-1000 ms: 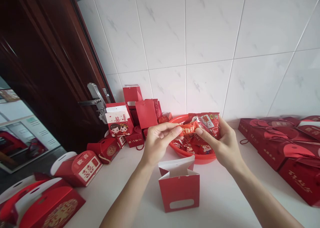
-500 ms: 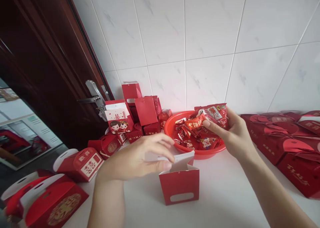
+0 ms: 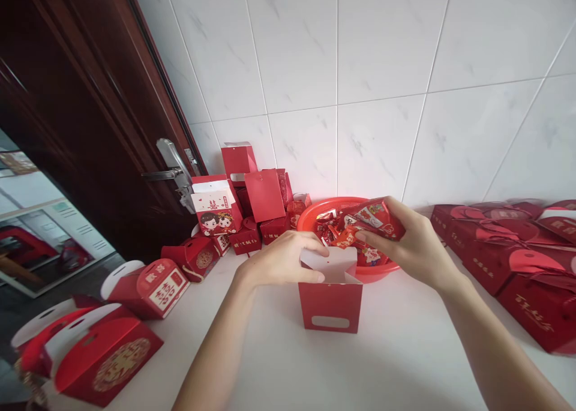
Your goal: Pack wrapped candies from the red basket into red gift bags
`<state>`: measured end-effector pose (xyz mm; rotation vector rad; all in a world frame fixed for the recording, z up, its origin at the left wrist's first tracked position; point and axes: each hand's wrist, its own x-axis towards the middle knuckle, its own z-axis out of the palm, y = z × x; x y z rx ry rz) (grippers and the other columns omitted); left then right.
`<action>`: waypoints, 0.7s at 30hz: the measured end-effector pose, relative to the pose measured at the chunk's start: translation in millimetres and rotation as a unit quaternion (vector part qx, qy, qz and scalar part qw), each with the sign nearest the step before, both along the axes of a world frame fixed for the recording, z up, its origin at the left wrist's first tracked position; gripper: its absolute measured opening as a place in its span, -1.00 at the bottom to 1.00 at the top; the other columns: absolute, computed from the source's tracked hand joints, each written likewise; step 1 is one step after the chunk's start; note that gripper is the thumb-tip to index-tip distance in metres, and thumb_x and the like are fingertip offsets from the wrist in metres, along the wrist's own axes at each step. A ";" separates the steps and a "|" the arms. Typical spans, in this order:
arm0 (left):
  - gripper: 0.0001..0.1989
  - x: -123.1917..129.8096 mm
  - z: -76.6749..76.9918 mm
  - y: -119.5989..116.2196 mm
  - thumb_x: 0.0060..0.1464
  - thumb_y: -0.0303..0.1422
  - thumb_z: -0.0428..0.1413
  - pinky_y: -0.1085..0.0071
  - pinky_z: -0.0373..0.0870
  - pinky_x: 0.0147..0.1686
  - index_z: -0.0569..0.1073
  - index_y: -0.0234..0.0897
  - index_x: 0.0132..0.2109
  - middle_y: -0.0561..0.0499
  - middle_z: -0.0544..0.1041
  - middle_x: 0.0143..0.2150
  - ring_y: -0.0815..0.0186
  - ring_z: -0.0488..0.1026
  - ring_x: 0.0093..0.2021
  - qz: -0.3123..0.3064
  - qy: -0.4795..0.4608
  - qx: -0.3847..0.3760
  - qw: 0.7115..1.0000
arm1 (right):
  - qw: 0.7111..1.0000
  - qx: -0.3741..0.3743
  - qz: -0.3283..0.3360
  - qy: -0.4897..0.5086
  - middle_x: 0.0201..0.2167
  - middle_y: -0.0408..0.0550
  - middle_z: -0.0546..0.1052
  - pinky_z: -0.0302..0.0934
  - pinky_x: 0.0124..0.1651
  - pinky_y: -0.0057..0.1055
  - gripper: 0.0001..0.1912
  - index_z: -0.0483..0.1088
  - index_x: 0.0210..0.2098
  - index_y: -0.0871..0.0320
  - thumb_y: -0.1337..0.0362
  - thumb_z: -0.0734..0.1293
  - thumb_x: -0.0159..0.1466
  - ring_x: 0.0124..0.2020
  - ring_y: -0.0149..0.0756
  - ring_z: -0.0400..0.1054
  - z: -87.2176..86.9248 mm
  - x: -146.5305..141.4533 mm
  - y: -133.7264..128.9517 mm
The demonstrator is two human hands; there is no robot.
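A small red gift box (image 3: pixel 332 306) stands upright with its top open, showing a white inside and a pale oval window low on its front. My left hand (image 3: pixel 288 261) grips its upper left edge, thumb at the front rim and fingers curled over the opening. Between thumb and fingers, my right hand (image 3: pixel 409 243) holds red snack packets (image 3: pixel 373 219), with an orange-red wrapped candy (image 3: pixel 345 238) at the thumb tip. It is just above a red plastic basket (image 3: pixel 375 275) of wrapped sweets, right behind the box.
Red boxes with ribbons (image 3: pixel 508 273) line the right side. More red boxes (image 3: pixel 265 195) are stacked against the tiled wall, and handled boxes (image 3: pixel 110 360) stand at the left. A dark door (image 3: pixel 90 87) with a metal handle (image 3: pixel 173 165) is behind them.
The gift box has shifted away from me, closer to the basket, with my left hand at its rim. My right hand has tilted the snack packets and brought them a little left.
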<state>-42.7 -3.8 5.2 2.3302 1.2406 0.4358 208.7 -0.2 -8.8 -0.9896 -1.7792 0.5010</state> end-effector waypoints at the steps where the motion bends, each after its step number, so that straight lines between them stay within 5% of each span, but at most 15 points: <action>1: -0.60 -0.1 -0.4 0.5 -0.01 -0.32 0.34 0.35 0.44 -0.05 0.62 -0.17 0.03 -0.03 0.58 0.12 0.11 0.53 0.08 -0.002 -0.008 -0.004 1.000 | 1.000 0.000 0.007 -0.014 -0.53 -0.24 0.49 0.20 -0.55 -0.49 -0.72 0.29 -0.36 0.06 0.10 0.46 0.23 -0.54 -0.37 0.32 -0.6 -1.4 -0.9; 10: -0.67 1.1 -2.6 4.8 0.00 -0.30 0.33 0.33 0.42 -0.12 0.62 -0.17 -0.04 -0.01 0.59 0.03 0.13 0.53 -0.01 -0.006 -0.021 -0.024 0.999 | 0.988 0.032 0.038 -0.148 -0.23 -0.15 0.60 0.28 -0.36 -0.41 -0.93 0.42 -0.20 0.02 0.24 0.38 0.32 -0.36 -0.30 0.45 -2.8 -15.3 -4.0; 21: -0.66 0.5 -5.0 5.8 0.02 -0.29 0.31 0.36 0.41 -0.15 0.62 -0.15 -0.01 0.01 0.59 0.04 0.16 0.52 -0.02 -0.014 -0.029 -0.033 0.999 | 0.986 -0.010 0.065 -0.155 -0.03 -0.13 0.61 0.39 -0.16 -0.29 -0.73 0.50 -0.03 -0.05 0.19 0.44 0.28 -0.10 -0.16 0.51 -3.6 -9.3 0.0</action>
